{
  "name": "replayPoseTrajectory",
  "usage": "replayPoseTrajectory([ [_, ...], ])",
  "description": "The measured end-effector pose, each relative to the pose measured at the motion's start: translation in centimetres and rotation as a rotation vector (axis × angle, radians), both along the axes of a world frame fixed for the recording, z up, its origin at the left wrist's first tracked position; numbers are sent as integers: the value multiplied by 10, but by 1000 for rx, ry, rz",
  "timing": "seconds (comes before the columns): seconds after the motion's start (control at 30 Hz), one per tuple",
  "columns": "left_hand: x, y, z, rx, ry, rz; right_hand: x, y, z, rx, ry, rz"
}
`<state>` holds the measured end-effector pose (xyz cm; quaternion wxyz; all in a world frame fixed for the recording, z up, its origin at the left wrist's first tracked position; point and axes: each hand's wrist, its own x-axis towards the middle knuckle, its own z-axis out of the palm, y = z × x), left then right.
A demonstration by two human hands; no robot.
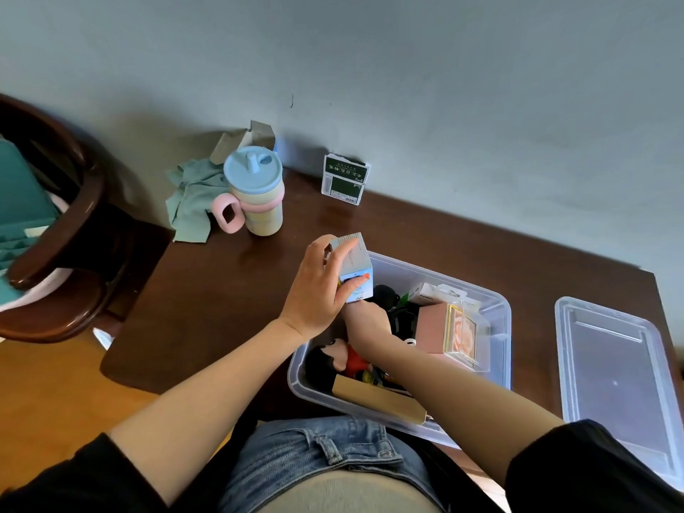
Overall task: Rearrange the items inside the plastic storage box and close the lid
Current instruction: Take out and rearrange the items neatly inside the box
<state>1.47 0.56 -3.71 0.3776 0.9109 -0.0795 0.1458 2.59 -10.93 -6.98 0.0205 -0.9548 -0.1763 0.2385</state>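
The dark wooden table (229, 290) carries a clear plastic storage box (498, 349) near centre, with its lid (614, 383) lying flat at 3 o'clock. At 10 o'clock stands a lidded cup (255, 194) beside a green cloth (192, 201). At 12 o'clock, against the wall, stands a green-and-white carton (344, 179), possibly open at the top.

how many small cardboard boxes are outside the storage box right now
2: a blue box gripped in the left hand above the bin's left rim, and a green box by the wall. Others may be hidden.
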Motion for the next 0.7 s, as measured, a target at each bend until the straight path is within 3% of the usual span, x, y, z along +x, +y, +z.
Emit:
replayPoseTrajectory([
  [0.13, 0, 0, 1, -13, 3, 2, -2, -4, 1, 86, -17, 3],
  [0.27, 2, 1, 0, -103, 2, 6, -2, -17, 2, 270, 57, -178],
  [0.43, 4, 6, 1, -175, -18, -3, -4, -32, 3, 461, -21, -304],
  [0.7, 2, 5, -4, -165, -23, -14, 3, -30, 3, 135, -71, 36],
])
